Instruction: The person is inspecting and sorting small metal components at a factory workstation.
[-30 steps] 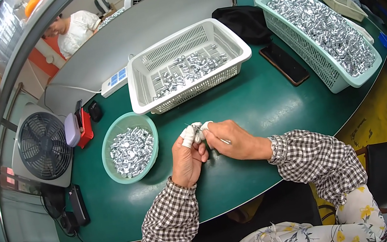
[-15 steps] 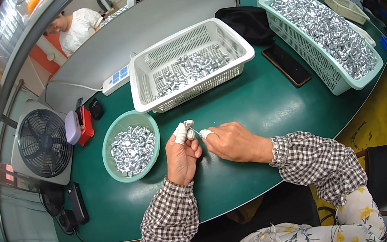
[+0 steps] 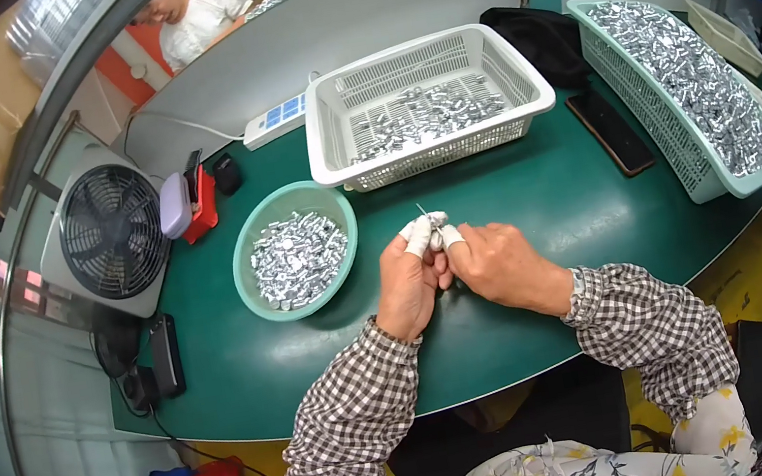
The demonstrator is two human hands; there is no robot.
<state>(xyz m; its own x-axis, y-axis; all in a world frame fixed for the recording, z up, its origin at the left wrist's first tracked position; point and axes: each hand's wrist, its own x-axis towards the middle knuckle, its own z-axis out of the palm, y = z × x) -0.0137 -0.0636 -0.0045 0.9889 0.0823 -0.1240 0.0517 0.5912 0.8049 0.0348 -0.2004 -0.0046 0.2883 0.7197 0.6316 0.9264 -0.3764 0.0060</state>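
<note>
Grey partition panels (image 3: 423, 2) curved behind a green table (image 3: 576, 207), and beyond them, at the upper left, sat a person in a white top (image 3: 203, 27). Near the table's middle, the left hand (image 3: 408, 283) pinched a small silvery metal piece (image 3: 436, 221) narrowly between fingertips wrapped in white coverings (image 3: 419, 235); the piece was mostly hidden there. A thin metal pin (image 3: 421, 210) stuck up just past those fingertips. The right hand (image 3: 510, 262) met it from the other side, its fingers curled narrow and its wrapped tip at the piece, touching it or just beside it; I could not tell which, nor whether it gripped anything.

Left of the 2 hands stood a round pale-green bowl (image 3: 296, 202) with many silvery parts (image 3: 299, 256) inside. Past the hands, a white basket (image 3: 433, 158) held a thinner scatter of similar parts, while a long pale-green basket (image 3: 647, 121) at the right was filled with them. Between those 2 baskets lay a dark phone (image 3: 610, 132) and a black cloth (image 3: 540, 43). Farther left stood a fan (image 3: 113, 231), a purple case (image 3: 176, 206) beside it.
</note>
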